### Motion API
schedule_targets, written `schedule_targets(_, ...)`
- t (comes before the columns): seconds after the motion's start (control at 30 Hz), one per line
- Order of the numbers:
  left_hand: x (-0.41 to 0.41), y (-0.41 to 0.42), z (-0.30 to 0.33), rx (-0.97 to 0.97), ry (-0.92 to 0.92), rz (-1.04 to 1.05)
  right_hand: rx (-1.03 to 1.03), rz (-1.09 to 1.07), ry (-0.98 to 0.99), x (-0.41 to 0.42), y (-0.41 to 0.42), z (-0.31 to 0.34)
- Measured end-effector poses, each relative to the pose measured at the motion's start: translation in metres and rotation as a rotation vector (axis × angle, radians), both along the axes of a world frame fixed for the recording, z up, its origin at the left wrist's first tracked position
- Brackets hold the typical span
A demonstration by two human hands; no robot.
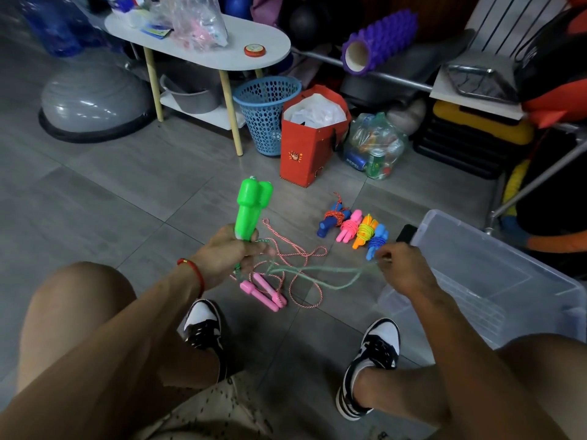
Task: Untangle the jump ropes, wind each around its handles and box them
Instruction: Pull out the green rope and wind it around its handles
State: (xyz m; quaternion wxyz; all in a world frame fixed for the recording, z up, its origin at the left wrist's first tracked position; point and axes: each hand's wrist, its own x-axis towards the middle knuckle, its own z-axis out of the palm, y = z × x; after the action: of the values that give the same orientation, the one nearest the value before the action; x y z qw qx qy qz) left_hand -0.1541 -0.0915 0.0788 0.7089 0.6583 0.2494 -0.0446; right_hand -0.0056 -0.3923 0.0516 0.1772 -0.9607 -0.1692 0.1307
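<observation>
Two green handles (251,206) stick up together out of the left hand (227,254), fingers curled tight round their lower ends, about 10 o'clock from the middle of the floor. A pale green rope (317,270) runs from that fist over to the right hand (401,269) at 3 o'clock, whose thumb and fingertips pinch it. Under the rope, on the grey tiles, lies a loose pink rope (298,254) with its pink handles (263,291) side by side at 6 o'clock. Up at 1 o'clock, four wound ropes (354,228) sit in a row, touching. Clear plastic box (495,271) is just right of the right hand, at 4 o'clock.
</observation>
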Motion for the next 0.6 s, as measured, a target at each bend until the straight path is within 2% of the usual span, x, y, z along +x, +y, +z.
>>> schedule_targets(0.03, -0.001, -0.002, 0.006, -0.053, 0.008, -0.042, -0.132, 0.05, -0.034, -0.003, 0.003, -0.002)
schedule_targets(0.07, -0.002, -0.005, 0.01, -0.099, 0.016, -0.087, -0.145, 0.115, -0.008, -0.008, 0.008, -0.003)
schedule_targets(0.1, -0.003, -0.008, 0.014, -0.136, 0.021, -0.134, -0.044, 0.193, 0.076, -0.016, 0.016, -0.004)
schedule_targets(0.2, -0.003, -0.018, 0.015, -0.203, 0.022, -0.246, 0.448, 0.403, 0.366, -0.054, 0.055, 0.006)
schedule_targets(0.27, -0.003, -0.028, 0.018, -0.246, 0.029, -0.299, 0.569, 0.453, 0.386, -0.072, 0.078, 0.009)
schedule_targets(0.3, -0.002, -0.03, 0.02, -0.257, 0.028, -0.308, 0.547, 0.466, 0.34, -0.077, 0.086, 0.008)
schedule_targets(0.4, 0.0, -0.023, 0.016, -0.208, 0.005, -0.191, 0.362, 0.513, 0.111, -0.077, 0.091, 0.004)
schedule_targets(0.5, -0.003, -0.006, 0.012, -0.034, -0.026, -0.113, 0.22, 0.414, 0.122, -0.061, 0.074, 0.003)
schedule_targets(0.53, -0.005, -0.002, 0.011, -0.027, -0.022, -0.089, 0.057, 0.336, 0.143, -0.052, 0.065, 0.003)
schedule_targets(0.6, -0.008, 0.004, 0.013, -0.049, 0.009, -0.079, -0.44, 0.214, 0.189, -0.034, 0.043, 0.001)
